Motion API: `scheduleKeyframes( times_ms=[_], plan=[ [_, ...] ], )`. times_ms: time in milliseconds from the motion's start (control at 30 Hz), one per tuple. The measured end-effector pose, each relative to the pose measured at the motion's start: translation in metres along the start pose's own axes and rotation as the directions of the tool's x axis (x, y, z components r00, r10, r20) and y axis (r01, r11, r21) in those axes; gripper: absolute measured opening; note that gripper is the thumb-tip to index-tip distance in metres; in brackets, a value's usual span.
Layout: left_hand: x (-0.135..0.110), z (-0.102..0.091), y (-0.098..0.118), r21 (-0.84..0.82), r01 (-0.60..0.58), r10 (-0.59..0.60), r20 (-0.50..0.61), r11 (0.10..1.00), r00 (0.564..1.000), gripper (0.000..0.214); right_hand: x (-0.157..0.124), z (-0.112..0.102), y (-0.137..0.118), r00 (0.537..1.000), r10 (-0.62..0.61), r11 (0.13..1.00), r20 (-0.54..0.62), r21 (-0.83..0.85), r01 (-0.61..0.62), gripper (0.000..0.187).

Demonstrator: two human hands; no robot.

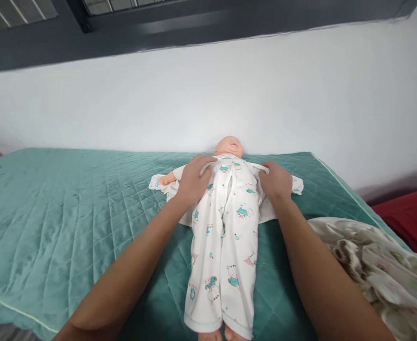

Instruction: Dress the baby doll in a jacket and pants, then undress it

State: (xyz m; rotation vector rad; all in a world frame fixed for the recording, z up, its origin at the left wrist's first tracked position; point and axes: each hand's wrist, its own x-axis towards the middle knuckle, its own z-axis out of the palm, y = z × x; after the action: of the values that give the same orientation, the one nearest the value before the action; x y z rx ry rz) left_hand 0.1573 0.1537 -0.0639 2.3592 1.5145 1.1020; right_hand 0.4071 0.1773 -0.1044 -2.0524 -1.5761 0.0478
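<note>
A baby doll (229, 146) lies on its back, head toward the wall and bare feet (215, 335) toward me. White baby pants (242, 232) with small animal prints cover its legs and reach up over the chest. Spread out under its body is a white baby shirt (268, 213), with patterned sleeves out to both sides. On the chest's left side, my left hand (194, 180) has white cloth between thumb and fingers. Opposite it, my right hand (276, 181) pinches a white strip of cloth at the upper edge. One doll hand (167, 179) shows beyond my left wrist.
A green quilted cover (87, 208) lies under everything. Crumpled floral cloth (382, 260) is heaped at the right, close to my right forearm. Past the bed's right edge is something red (409, 218). A white wall (194, 104) rises behind, below a dark window frame (180, 26).
</note>
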Motion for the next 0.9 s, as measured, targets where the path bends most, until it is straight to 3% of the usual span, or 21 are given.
scheduleKeyframes(
  times_ms=[100, 167, 233, 300, 367, 433, 533, 600, 700, 900],
  plan=[
    [0.033, 0.006, 0.04, 0.046, -0.083, 0.066, 0.293, 0.995, 0.954, 0.035, -0.003, 0.0, -0.002, 1.0, 0.023, 1.0, 0.017, -0.013, -0.023, 0.041],
    [0.058, 0.016, 0.061, 0.158, -0.157, 0.061, 0.488, 0.975, 0.871, 0.036, -0.005, -0.001, -0.004, 0.999, 0.032, 0.999, 0.041, -0.026, -0.031, 0.041],
    [0.08, 0.031, 0.078, 0.312, -0.229, -0.025, 0.639, 0.922, 0.769, 0.036, -0.007, -0.003, -0.005, 0.998, 0.027, 0.999, 0.056, -0.041, -0.025, 0.041],
    [0.094, 0.048, 0.092, 0.375, -0.256, -0.09, 0.699, 0.891, 0.709, 0.032, -0.008, -0.004, -0.006, 0.998, 0.009, 0.999, 0.065, -0.052, -0.005, 0.041],
    [0.1, 0.064, 0.103, 0.397, -0.267, -0.119, 0.721, 0.878, 0.682, 0.03, -0.009, -0.005, -0.006, 0.997, -0.009, 0.998, 0.078, -0.06, 0.014, 0.04],
    [0.1, 0.079, 0.108, 0.416, -0.281, -0.125, 0.721, 0.865, 0.682, 0.038, -0.01, -0.005, -0.006, 0.996, -0.023, 0.997, 0.081, -0.068, 0.028, 0.037],
    [0.094, 0.096, 0.11, 0.462, -0.283, -0.13, 0.679, 0.84, 0.722, 0.054, -0.011, -0.004, -0.006, 0.998, -0.026, 0.998, 0.064, -0.057, 0.03, 0.037],
    [0.091, 0.102, 0.109, 0.502, -0.266, -0.151, 0.645, 0.823, 0.749, 0.053, -0.011, -0.003, -0.005, 0.998, -0.012, 1.0, 0.057, -0.026, 0.014, 0.039],
    [0.095, 0.102, 0.106, 0.547, -0.239, -0.191, 0.616, 0.802, 0.764, 0.046, -0.008, -0.005, -0.002, 0.997, 0.034, 0.999, 0.066, 0.01, -0.034, 0.04],
    [0.108, 0.089, 0.093, 0.602, -0.205, -0.251, 0.584, 0.772, 0.772, 0.055, -0.001, -0.008, 0.004, 0.988, 0.139, 0.989, 0.071, 0.047, -0.142, 0.042]
  ],
)
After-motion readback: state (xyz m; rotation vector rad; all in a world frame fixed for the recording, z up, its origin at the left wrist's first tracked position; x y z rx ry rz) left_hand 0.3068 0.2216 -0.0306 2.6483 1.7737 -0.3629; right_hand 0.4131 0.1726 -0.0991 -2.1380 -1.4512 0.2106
